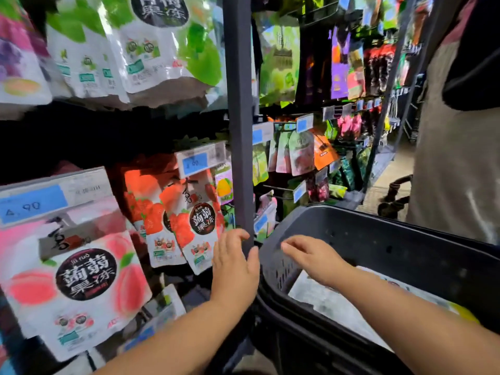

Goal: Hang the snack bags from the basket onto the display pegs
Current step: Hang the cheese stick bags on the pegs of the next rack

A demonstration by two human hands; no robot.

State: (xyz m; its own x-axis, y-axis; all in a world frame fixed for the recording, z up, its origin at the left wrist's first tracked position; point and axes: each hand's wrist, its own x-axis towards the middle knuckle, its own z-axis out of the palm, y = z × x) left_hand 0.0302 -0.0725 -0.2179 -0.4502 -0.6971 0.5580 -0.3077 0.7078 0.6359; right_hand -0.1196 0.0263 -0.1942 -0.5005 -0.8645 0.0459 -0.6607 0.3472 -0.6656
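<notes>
L hand (235,263): fingers loosely straight, holding nothing, touching dark shelf post (239,131). R hand (311,255): fingers relaxed, empty, over black basket (378,239), w/ white snack bag (324,301) lying inside. Strawberry jelly bags (194,226) hang just left of post, under price tag (194,161).

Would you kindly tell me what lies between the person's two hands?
In the head view, the rack's dark upright post and the near wall of the black basket lie between the left hand and the right hand.
</notes>
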